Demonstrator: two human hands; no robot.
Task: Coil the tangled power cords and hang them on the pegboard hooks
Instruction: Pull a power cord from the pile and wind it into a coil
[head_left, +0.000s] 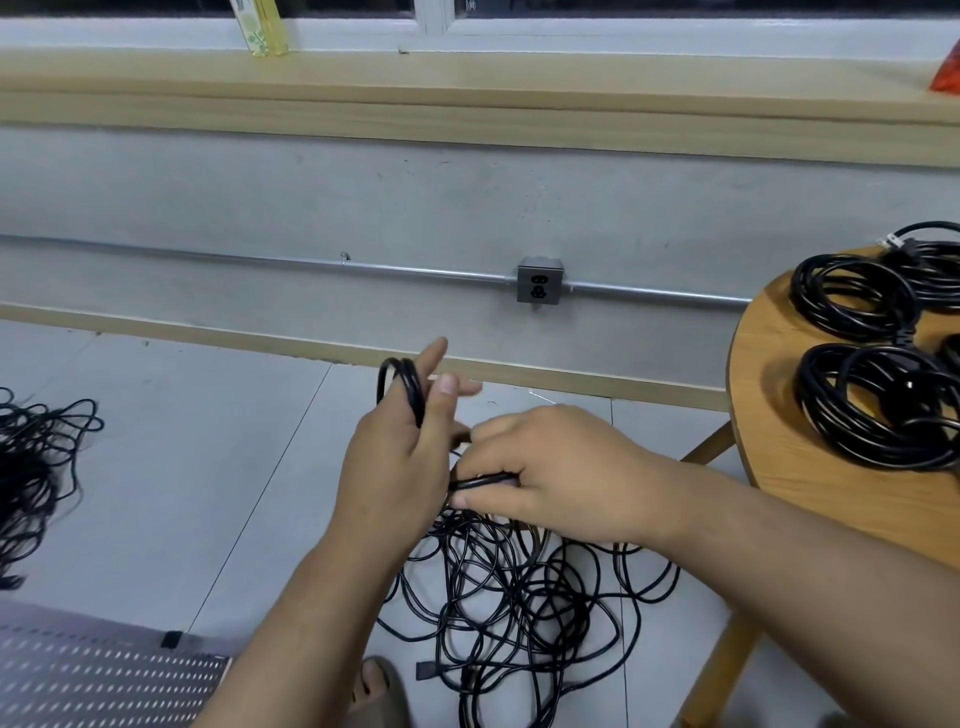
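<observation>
My left hand (395, 457) is raised above the floor with a few loops of black power cord (408, 387) wrapped around its fingers. My right hand (550, 467) is right beside it, pinching a stretch of the same cord between thumb and fingers. Below both hands a loose tangle of black cord (519, 587) lies spread on the grey floor tiles. Coiled black cords (872, 364) rest on a round wooden table (779, 457) at the right. A grey perforated pegboard (93, 675) lies flat at the bottom left.
Another heap of tangled black cord (36, 467) lies at the left edge. A grey wall socket (540, 280) sits on a metal conduit along the concrete wall. My sandalled foot (376, 691) is by the tangle. A yellow bottle (260, 26) stands on the wooden sill.
</observation>
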